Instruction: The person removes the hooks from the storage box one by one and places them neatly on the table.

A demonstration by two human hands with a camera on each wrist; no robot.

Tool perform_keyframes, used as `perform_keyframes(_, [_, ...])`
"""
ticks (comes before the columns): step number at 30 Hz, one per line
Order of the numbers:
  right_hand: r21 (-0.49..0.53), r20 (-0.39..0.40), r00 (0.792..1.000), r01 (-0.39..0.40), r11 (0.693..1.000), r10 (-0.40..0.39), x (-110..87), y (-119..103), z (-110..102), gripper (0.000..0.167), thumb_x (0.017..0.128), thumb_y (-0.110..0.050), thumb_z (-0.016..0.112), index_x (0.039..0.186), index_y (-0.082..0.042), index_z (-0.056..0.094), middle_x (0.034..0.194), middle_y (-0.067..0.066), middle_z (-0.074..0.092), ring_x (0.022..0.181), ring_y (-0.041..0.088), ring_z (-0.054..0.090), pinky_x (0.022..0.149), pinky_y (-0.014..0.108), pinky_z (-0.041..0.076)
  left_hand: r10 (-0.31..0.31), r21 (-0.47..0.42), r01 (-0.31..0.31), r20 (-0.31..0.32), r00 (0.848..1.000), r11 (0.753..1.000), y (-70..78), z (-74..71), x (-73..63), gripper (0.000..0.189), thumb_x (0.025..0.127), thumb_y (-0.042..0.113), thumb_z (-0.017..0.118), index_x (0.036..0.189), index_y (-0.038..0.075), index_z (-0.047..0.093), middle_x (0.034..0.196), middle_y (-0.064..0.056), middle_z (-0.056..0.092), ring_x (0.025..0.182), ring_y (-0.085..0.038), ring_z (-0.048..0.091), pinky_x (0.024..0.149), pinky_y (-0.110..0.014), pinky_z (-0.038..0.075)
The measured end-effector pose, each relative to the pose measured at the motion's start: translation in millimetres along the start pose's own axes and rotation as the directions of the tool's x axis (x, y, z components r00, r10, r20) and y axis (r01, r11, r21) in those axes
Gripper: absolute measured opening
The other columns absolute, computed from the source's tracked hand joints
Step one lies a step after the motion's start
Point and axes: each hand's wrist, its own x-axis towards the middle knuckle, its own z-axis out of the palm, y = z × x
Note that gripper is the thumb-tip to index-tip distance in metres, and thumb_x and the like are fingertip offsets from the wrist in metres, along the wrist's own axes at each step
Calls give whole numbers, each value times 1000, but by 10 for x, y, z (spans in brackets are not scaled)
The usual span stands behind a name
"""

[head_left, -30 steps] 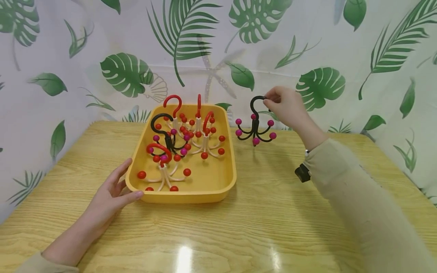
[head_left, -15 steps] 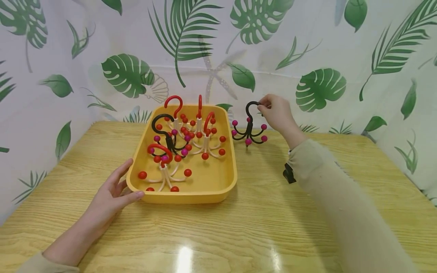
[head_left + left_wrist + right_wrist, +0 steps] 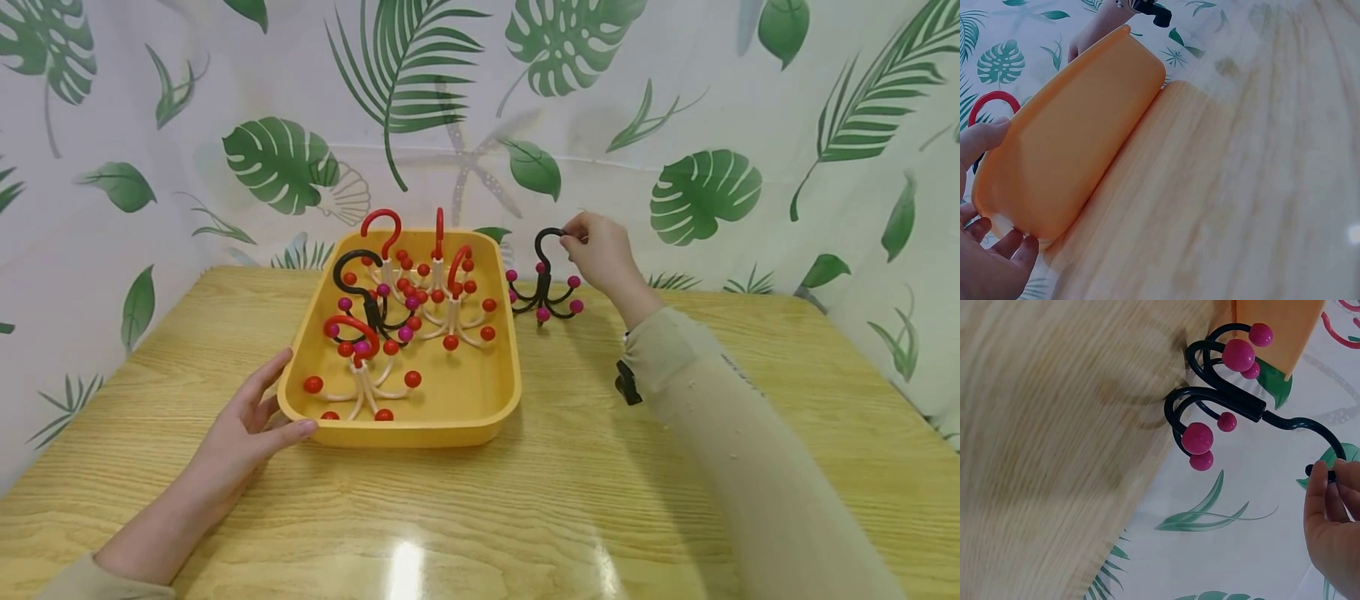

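In the head view, my right hand [image 3: 602, 252] pinches the hook end of a black multi-arm hanger [image 3: 544, 287] with magenta ball tips. It is upright beside the right wall of a yellow tray [image 3: 420, 425]. The right wrist view has its curved arms [image 3: 1210, 394] low at the wooden table; whether they touch it I cannot tell. My left hand [image 3: 232, 437] grips the tray's near left corner, thumb over the rim; in the left wrist view its fingers [image 3: 1022, 250] curl at the tray's underside. Inside stand another black hanger [image 3: 372, 315] and several white ones with red hooks [image 3: 453, 315].
The tray rests on a light wooden table [image 3: 600, 483]. Behind it hangs a white cloth [image 3: 570, 133] printed with green leaves. A black device [image 3: 627, 383] is strapped at the right wrist, beyond a beige sleeve [image 3: 720, 417].
The right hand has moved left and down with the black hanger, bringing it close to the tray's right wall. The left hand keeps its hold on the tray.
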Motion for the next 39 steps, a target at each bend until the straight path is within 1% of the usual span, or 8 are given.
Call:
perform_keyframes(6, [-23,28,999,-19,1000,20,4,20,3,19,96,-9,55,108,5,61,102,20,63,95,33,60,76,41,48,2,15,-2,-5,1000,1000,-17,-3,5,87,89,13,69,154,26,14,158,-9,7,138,-37,24,93,-18,41])
perform_keyframes(13, [-24,11,1000,3,1000,-2,-7,-80,-10,27,96,-14,57,117,2,60,107,17,60,94,32,59,81,43,47,7,25,-7,-6,1000,1000,-18,-5,4,87,89,13,70,155,25,14,159,-6,6,139,-35,24,94,-18,40])
perform_keyframes(17, [29,-11,999,42,999,-41,-51,-238,-9,27,95,-16,58,117,1,60,109,16,59,94,32,56,84,42,46,13,23,-13,-2,1000,1000,-16,-8,-2,87,88,13,70,155,24,14,159,-6,6,138,-36,23,93,-17,40])
perform_keyframes(24, [141,17,988,151,979,-155,-248,-673,41,29,96,-20,59,119,-3,60,112,12,58,95,27,57,81,37,49,15,25,-15,-1,1000,1000,-23,-5,9,87,89,13,69,155,24,13,159,-6,5,138,-35,24,92,-16,40])
perform_keyframes(30, [221,58,956,269,937,-288,-411,-1010,172,33,94,-21,63,122,-4,58,116,9,57,96,20,56,83,30,49,17,21,-17,0,1000,1000,-17,-14,7,86,89,11,69,155,23,13,159,-6,5,138,-36,23,93,-17,41])
perform_keyframes(33, [268,119,928,311,912,-352,-507,-1157,257,38,93,-24,65,125,-7,56,119,6,56,99,17,55,82,28,48,20,19,-20,2,1000,1000,-10,-15,2,87,89,11,69,155,23,13,159,-5,5,138,-35,23,92,-16,41])
perform_keyframes(36, [339,219,884,329,881,-414,-613,-1266,355,47,91,-27,67,131,-10,51,127,3,51,103,14,53,83,26,48,25,15,-25,4,1000,1000,-12,-14,3,86,89,10,68,155,22,14,159,-5,5,138,-36,23,91,-15,41])
perform_keyframes(39, [407,315,825,329,852,-470,-711,-1345,462,57,89,-28,69,138,-12,45,134,2,45,106,14,51,83,25,49,26,16,-26,3,1000,1000,-11,-12,6,86,89,10,68,155,22,14,159,-7,6,138,-37,23,91,-16,41])
